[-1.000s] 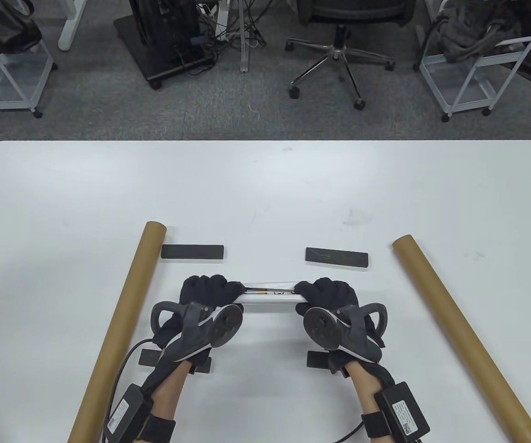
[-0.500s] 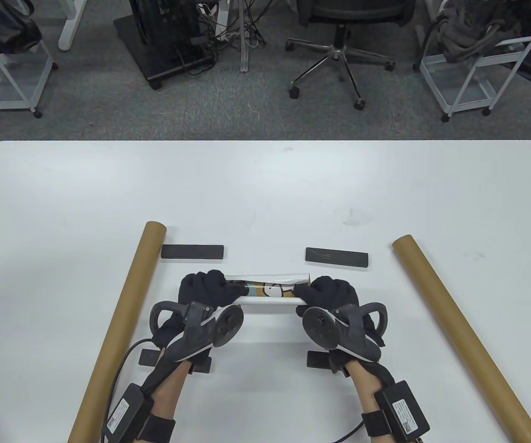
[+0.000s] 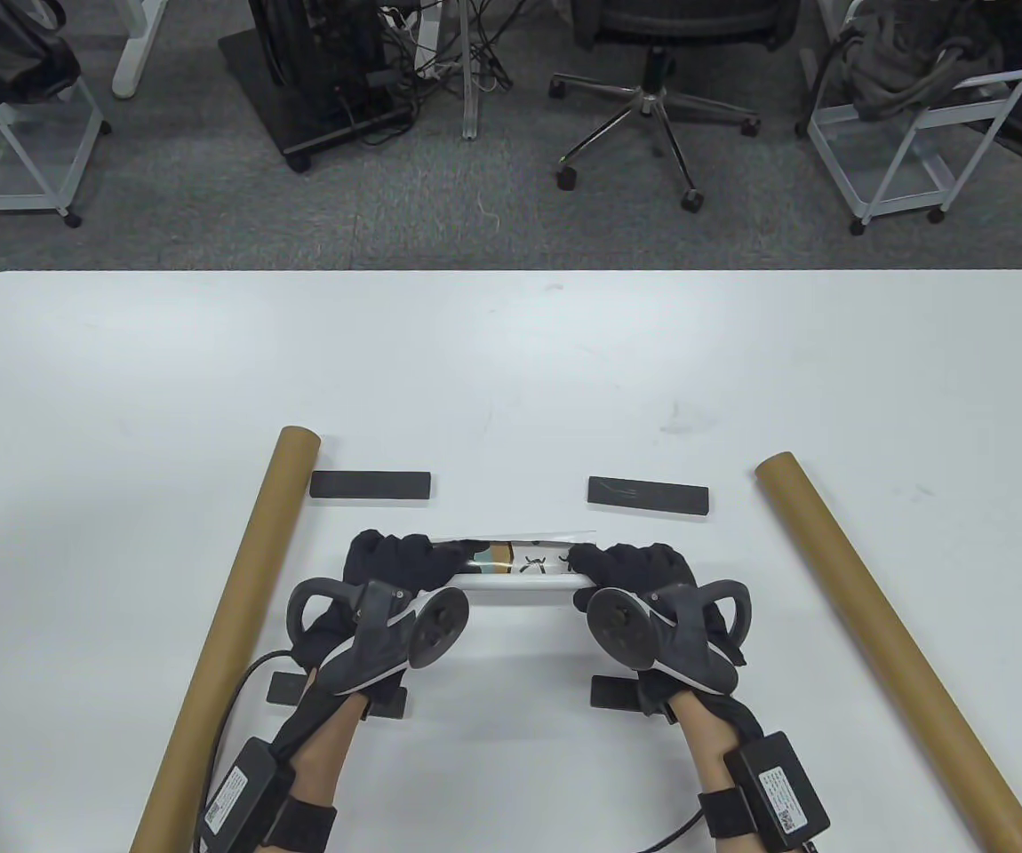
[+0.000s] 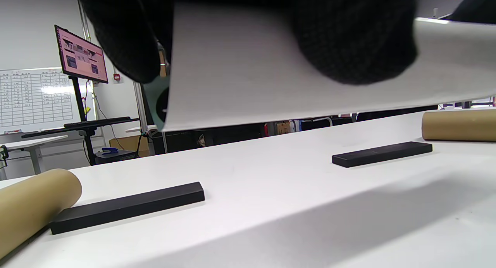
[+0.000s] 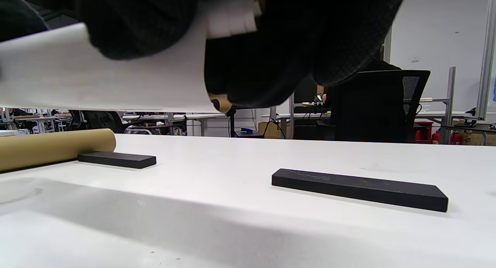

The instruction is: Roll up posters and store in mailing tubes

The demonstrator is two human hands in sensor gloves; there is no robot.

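Near the desk's front edge, between two tubes: a partly rolled poster (image 3: pixel 524 569) is held off the desk (image 3: pixel 511 373) by both hands.
Left hand (image 3: pixel 395 562): fingers (image 4: pixel 352 39) curl over the poster's left end, thumb side under it; a grip, not a flat press.
Right hand (image 3: pixel 631 564): fingers (image 5: pixel 271 59) curl round the right end the same way, so the roll is pinned at both ends.
Reason for the two-end hold (judged): keeps the coil even along its length and stops the springy paper from unwinding.
Poster state: white back faces out; a strip of printed face shows between the hands, with a loose far edge not yet wound in. Rolling looks unfinished.
Left tube (image 3: pixel 231 622): brown cardboard, lying lengthwise beside the left hand, open end away from the person.
Right tube (image 3: pixel 893 649): same kind, beside the right hand, angled outward. Both are within reach for loading, and neither holds the poster yet.
Black bars: far left bar (image 3: pixel 371 485) and far right bar (image 3: pixel 648 495) lie flat beyond the roll; near left bar (image 3: pixel 284 688) and near right bar (image 3: pixel 615 691) are partly hidden under the wrists. Likely weights for the sheet's corners, now free of it.
Writing: poster print shows tan and teal patches with dark marks, no readable words. White labels with codes sit on the wrist boxes (image 3: pixel 782 795), too small to read. No brand is legible on the tubes.
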